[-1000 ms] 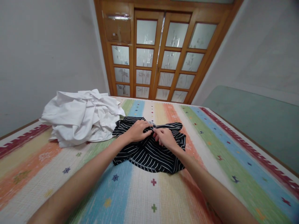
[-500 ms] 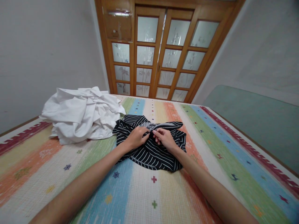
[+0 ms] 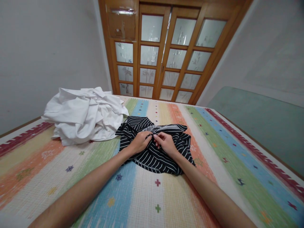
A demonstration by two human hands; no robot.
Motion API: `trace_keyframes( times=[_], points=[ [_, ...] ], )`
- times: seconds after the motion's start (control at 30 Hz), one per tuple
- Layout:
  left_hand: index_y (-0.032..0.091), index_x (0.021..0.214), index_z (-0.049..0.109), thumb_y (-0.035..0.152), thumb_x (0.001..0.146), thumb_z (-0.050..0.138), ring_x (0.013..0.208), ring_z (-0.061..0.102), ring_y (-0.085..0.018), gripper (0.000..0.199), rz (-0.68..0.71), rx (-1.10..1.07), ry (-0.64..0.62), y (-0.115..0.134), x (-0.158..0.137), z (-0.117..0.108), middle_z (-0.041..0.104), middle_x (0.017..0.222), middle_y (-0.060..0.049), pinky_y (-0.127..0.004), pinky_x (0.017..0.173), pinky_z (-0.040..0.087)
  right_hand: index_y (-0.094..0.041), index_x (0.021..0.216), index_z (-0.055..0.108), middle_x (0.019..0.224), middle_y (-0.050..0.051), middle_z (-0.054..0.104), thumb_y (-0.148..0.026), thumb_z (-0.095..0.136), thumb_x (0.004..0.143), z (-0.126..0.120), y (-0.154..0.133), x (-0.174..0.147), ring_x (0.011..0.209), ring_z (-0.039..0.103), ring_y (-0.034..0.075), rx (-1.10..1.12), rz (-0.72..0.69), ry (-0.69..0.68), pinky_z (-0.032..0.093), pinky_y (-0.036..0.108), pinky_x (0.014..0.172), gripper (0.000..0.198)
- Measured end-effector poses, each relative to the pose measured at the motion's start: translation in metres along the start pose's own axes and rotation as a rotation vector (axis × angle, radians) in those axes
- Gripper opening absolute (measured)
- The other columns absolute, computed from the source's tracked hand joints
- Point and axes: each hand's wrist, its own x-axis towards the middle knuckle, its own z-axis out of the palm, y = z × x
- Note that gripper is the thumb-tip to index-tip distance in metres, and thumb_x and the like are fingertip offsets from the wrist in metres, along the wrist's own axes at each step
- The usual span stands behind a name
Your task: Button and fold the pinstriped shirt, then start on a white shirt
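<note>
A black shirt with thin white stripes (image 3: 156, 160) lies bunched on the colourful striped cloth, its grey inner side showing near the collar. My left hand (image 3: 140, 142) pinches the fabric at the upper middle of the shirt. Close beside it, fingertips nearly meeting, my right hand (image 3: 167, 144) pinches the same edge from the other side. Whatever small part sits between the fingertips is too small to make out. Both forearms reach in from the near edge.
A crumpled pile of white cloth (image 3: 85, 117) rests left of the shirt, almost touching it. The striped cloth (image 3: 147, 193) covers the table. Beyond stand wooden doors with glass panes (image 3: 152, 53). A pale green panel (image 3: 258, 117) leans by the right wall.
Both hands keep their pinch on the shirt and have shifted only slightly. The shirt's right lower edge has spread a little outward. The view has moved slightly.
</note>
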Motion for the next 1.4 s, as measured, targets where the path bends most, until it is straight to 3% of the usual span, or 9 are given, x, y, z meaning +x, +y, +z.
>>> trace_keyframes(
  times=[0.23,0.57,0.7,0.87,0.93,1.0,1.2,1.27,1.4],
  points=[
    [0.017,0.086,0.068,0.019,0.091,0.047,0.081,0.067,-0.018,0.021,-0.042,-0.058,-0.031,0.004,0.000,-0.003,0.073,0.088,-0.005,-0.031,0.077,0.051,-0.021,0.064,0.055,0.050,-0.002,0.055,-0.059,0.063,0.079,-0.001,0.008,-0.002,0.037,0.049,0.012,-0.122,-0.075,0.029,0.040,0.022,0.034,0.041],
    [0.018,0.075,0.068,0.028,0.089,0.049,0.069,0.062,-0.016,0.026,-0.131,-0.286,-0.021,0.012,0.003,-0.011,0.070,0.073,0.000,-0.027,0.067,0.050,-0.021,0.062,0.054,0.049,-0.001,0.057,-0.052,0.064,0.074,-0.005,0.013,-0.001,0.037,0.053,0.014,-0.127,-0.023,0.030,0.041,0.022,0.030,0.035],
    [0.018,0.069,0.064,0.032,0.088,0.050,0.064,0.056,-0.014,0.027,-0.148,-0.292,0.001,0.025,0.012,-0.033,0.064,0.066,0.002,-0.026,0.065,0.047,-0.021,0.060,0.051,0.045,-0.003,0.053,-0.044,0.063,0.072,-0.019,0.007,0.004,0.034,0.053,0.015,-0.147,0.002,0.175,0.039,0.021,0.028,0.029],
    [0.019,0.077,0.061,0.033,0.087,0.049,0.073,0.057,-0.016,0.021,-0.234,-0.243,0.282,0.021,0.017,-0.062,0.063,0.074,0.001,-0.027,0.073,0.046,-0.020,0.064,0.048,0.047,-0.004,0.053,-0.042,0.062,0.073,-0.045,-0.021,0.013,0.033,0.050,0.011,0.041,-0.039,0.503,0.037,0.017,0.027,0.027],
    [0.019,0.079,0.061,0.032,0.087,0.050,0.075,0.057,-0.016,0.019,-0.245,-0.211,0.338,0.017,0.017,-0.066,0.061,0.075,0.000,-0.027,0.075,0.046,-0.020,0.067,0.048,0.050,-0.003,0.055,-0.046,0.062,0.075,-0.046,-0.034,0.012,0.033,0.051,0.010,0.157,-0.037,0.549,0.038,0.017,0.027,0.030],
    [0.019,0.079,0.059,0.030,0.087,0.050,0.076,0.056,-0.016,0.016,-0.228,-0.172,0.372,0.017,0.016,-0.065,0.058,0.076,0.000,-0.027,0.076,0.045,-0.019,0.070,0.051,0.052,-0.001,0.058,-0.051,0.061,0.078,-0.038,-0.045,0.008,0.033,0.052,0.011,0.236,0.003,0.476,0.039,0.018,0.026,0.034],
    [0.019,0.080,0.055,0.028,0.087,0.048,0.082,0.055,-0.017,0.012,-0.076,-0.127,0.392,0.041,0.014,-0.057,0.059,0.083,-0.002,-0.029,0.080,0.044,-0.014,0.068,0.057,0.051,0.006,0.062,-0.057,0.059,0.084,0.001,-0.057,-0.004,0.031,0.052,0.013,0.186,0.351,0.005,0.038,0.019,0.024,0.046],
    [0.019,0.079,0.055,0.028,0.085,0.049,0.082,0.056,-0.018,0.012,-0.038,-0.131,0.365,0.049,0.012,-0.059,0.060,0.083,-0.003,-0.029,0.080,0.044,-0.014,0.072,0.058,0.053,0.006,0.063,-0.054,0.061,0.085,0.009,-0.055,-0.003,0.032,0.053,0.013,0.208,0.368,0.001,0.039,0.018,0.025,0.043],
    [0.018,0.075,0.055,0.028,0.081,0.049,0.071,0.054,-0.016,0.013,-0.052,-0.179,0.269,0.050,0.007,-0.069,0.059,0.074,0.000,-0.028,0.071,0.043,-0.015,0.070,0.054,0.053,0.002,0.062,-0.042,0.065,0.086,0.011,-0.049,0.004,0.033,0.052,0.009,0.283,0.273,0.148,0.037,0.014,0.026,0.033]
  ],
)
